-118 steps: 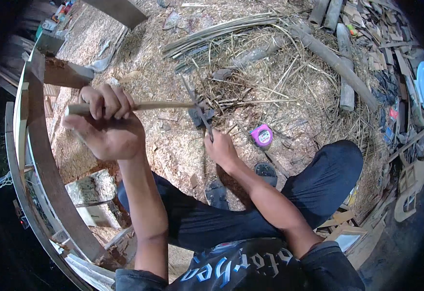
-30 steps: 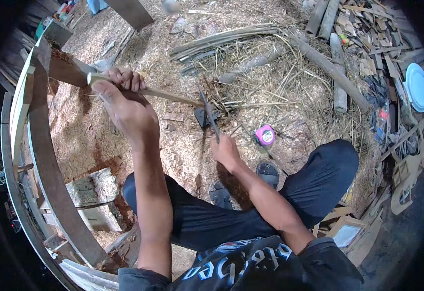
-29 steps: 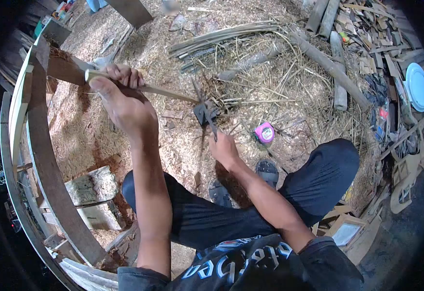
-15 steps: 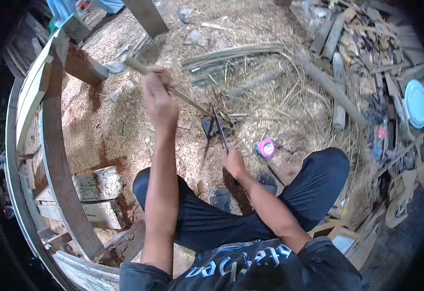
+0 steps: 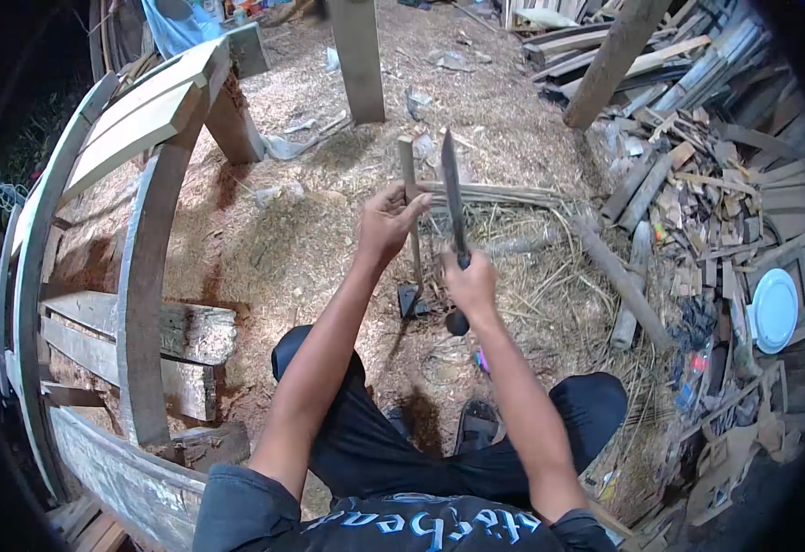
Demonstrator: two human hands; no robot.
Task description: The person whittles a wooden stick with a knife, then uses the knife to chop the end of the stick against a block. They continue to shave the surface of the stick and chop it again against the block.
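Note:
My left hand is at the upper part of a thin wooden stick, which stands nearly upright; the thumb and fingers are around it. The lower end of the stick meets a small dark metal block on the ground. In my right hand is the dark handle of a long knife, its blade pointing up and away from me, just right of the stick. A pink tape measure lies mostly hidden behind my right forearm.
A curved wooden frame stands at the left, with planks behind it. Posts rise farther off. Wood scraps, a log and a light blue lid lie at the right. Wood shavings cover the ground.
The knife has come up from beside the dark block to a raised position, its tip now pointing away. The stick has turned more upright with my left hand. The view has shifted forward.

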